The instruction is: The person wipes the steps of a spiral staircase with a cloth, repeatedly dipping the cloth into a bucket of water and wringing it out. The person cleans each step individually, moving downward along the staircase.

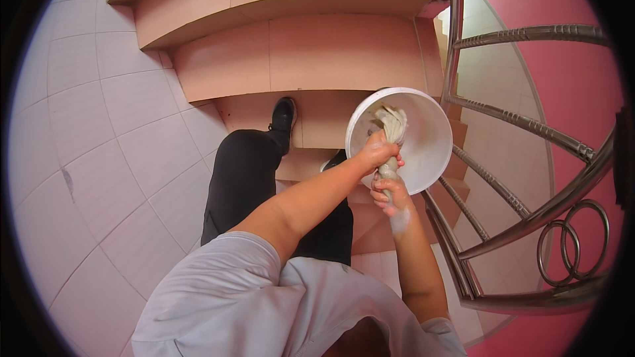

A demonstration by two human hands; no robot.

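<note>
A wet, twisted grey-white cloth (393, 126) is held over a white plastic bucket (430, 144). My left hand (379, 150) grips the cloth around its middle, above the bucket's opening. My right hand (390, 192) is closed on the cloth's lower end in the picture, at the bucket's near rim. The loose folds of the cloth hang at the far side of my left hand, inside the bucket's outline. Both hands look wet, and whitish suds show on my right wrist. What lies at the bottom of the bucket is partly hidden by the cloth and hands.
Tan tiled stairs (317, 52) rise ahead, with my dark shoe (284, 116) on one step. A metal railing (526, 131) with bars and rings (559, 253) runs along the right. White wall tiles (129, 158) stand at the left, and a pink surface lies beyond the railing.
</note>
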